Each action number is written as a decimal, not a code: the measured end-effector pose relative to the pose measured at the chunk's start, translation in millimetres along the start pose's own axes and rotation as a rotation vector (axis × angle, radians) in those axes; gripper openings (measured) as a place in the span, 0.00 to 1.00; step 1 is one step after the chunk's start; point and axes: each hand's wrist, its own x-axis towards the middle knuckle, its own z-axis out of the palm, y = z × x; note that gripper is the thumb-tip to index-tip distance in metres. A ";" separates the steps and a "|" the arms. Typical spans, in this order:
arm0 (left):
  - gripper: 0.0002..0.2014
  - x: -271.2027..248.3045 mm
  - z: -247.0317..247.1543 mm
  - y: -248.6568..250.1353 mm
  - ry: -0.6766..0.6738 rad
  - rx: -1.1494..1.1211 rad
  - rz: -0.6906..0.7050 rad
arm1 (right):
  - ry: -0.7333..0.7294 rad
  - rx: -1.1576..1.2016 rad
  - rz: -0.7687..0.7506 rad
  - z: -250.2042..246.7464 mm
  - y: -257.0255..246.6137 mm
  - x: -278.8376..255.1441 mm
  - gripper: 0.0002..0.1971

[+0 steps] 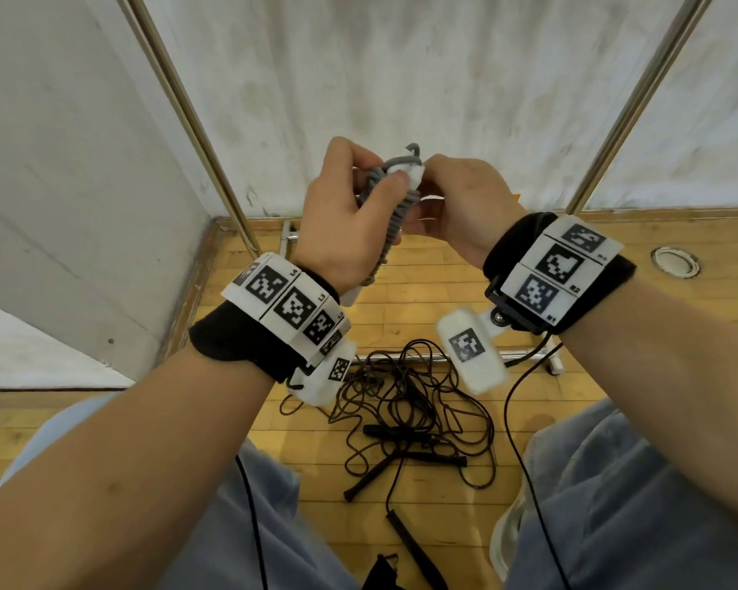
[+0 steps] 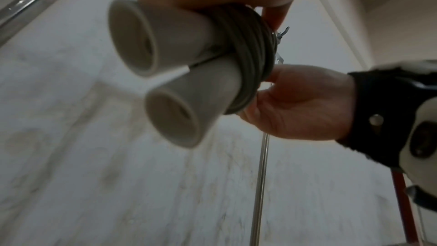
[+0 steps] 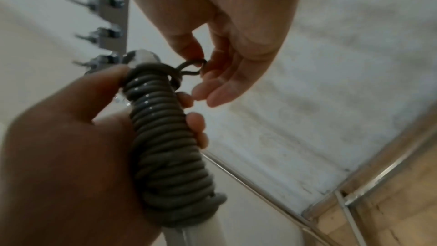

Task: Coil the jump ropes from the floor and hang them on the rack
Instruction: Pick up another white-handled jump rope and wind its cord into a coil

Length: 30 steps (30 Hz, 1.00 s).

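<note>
Head view, centre of the frame: the left hand (image 1: 341, 219) is wrapped around a grey jump rope wound in tight turns round its two white plastic handles (image 3: 165, 137), while the right hand (image 1: 456, 206) pinches the small loop of rope end (image 3: 191, 67) sticking out at the top of the bundle. Lower in that frame, a tangle of thin black jump ropes with black handles (image 1: 405, 415) lies on the wooden plank floor (image 1: 422, 283), not yet coiled. The chrome rack uprights (image 1: 180, 100) rise at upper left and upper right, and its row of metal pegs (image 3: 104, 33) shows at the upper left of the right wrist view. My judgement of the risk: the loop is short and the rope looks slick, so if the pinch slips before the end is tucked, the top turns could spring loose and the coil unwind. The wrist bands carry square black-and-white markers; beside them small codes such as "L3", "R2" and "R1" can be read.
</note>
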 end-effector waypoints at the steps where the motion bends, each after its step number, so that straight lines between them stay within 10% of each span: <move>1: 0.08 0.5 -0.9 -1.4 -0.015 0.005 -0.004 | -0.009 -0.028 -0.020 -0.5 -0.3 -0.3 0.10; 11: 0.09 10.5 1.2 -25.0 -0.091 0.298 -0.057 | 0.126 0.026 -0.032 1.4 8.6 -1.7 0.07; 30: 0.10 -4.9 9.9 -0.6 -0.020 -0.003 -0.195 | 0.163 -0.204 -0.074 -11.1 13.4 17.1 0.20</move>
